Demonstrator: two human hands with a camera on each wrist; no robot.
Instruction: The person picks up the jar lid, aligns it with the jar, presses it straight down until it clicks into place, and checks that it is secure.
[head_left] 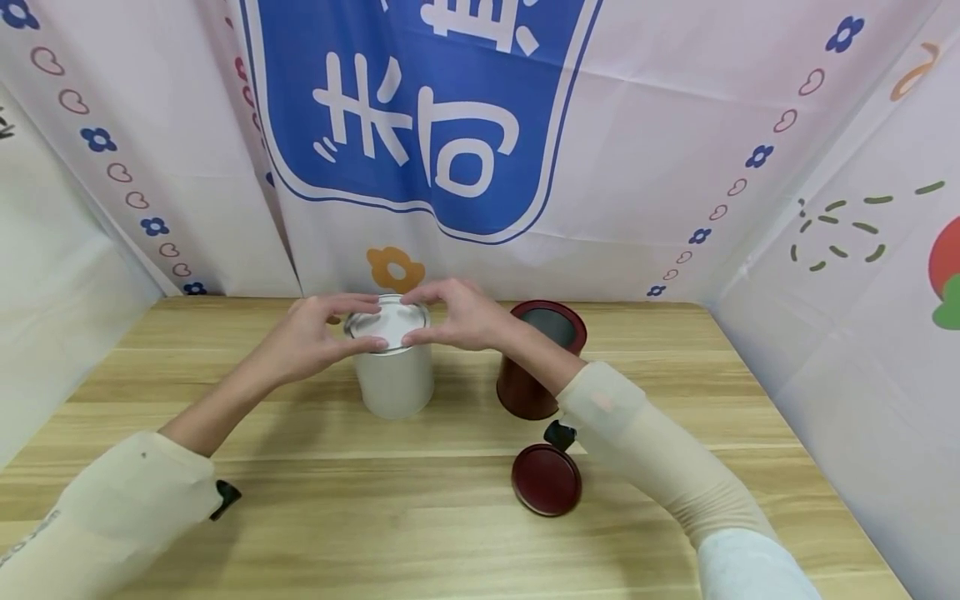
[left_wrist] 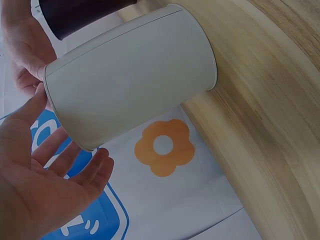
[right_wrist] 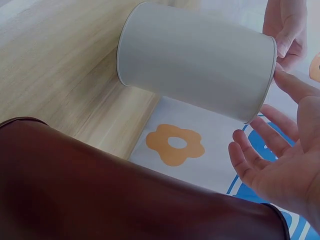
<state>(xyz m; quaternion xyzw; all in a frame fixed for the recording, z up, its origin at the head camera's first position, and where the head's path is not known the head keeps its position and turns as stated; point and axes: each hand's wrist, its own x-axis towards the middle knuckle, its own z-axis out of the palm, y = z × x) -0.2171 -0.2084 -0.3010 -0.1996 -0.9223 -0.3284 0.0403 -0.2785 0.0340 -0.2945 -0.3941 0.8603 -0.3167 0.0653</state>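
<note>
1. Head view: shows the white lid [head_left: 393,328] across the top of the white canister [head_left: 397,387], upright on the table [head_left: 315,517]. Appears placed, though cannot tell whether fully seated.
2. Looks partly done on that evidence: puts one canister under a lid, at least loosely, and leaves the dark red canister [head_left: 523,387] upright and uncovered beyond the right forearm [head_left: 540,354].
3. Shows the dark red lid [head_left: 547,481] lying on the table, off its canister and well apart from both hands. Probably counts as work left.
4. Places the white lid between the two hands, under thumbs at its near edge and index fingers towards its far edge.
5. Finds the left hand [head_left: 318,337] at the lid's left side, with fingers spread and lightly bent, tips at the lid, wrapped round nothing.
6. Finds the right hand [head_left: 467,317] mirroring that on the right: spread, with tips at the lid, carrying nothing.
7. Confirms, from both wrist views, loosely bent fingers beside the rim and palms clear of the white canister's wall. Cannot tell how hard the fingertips press.
</note>
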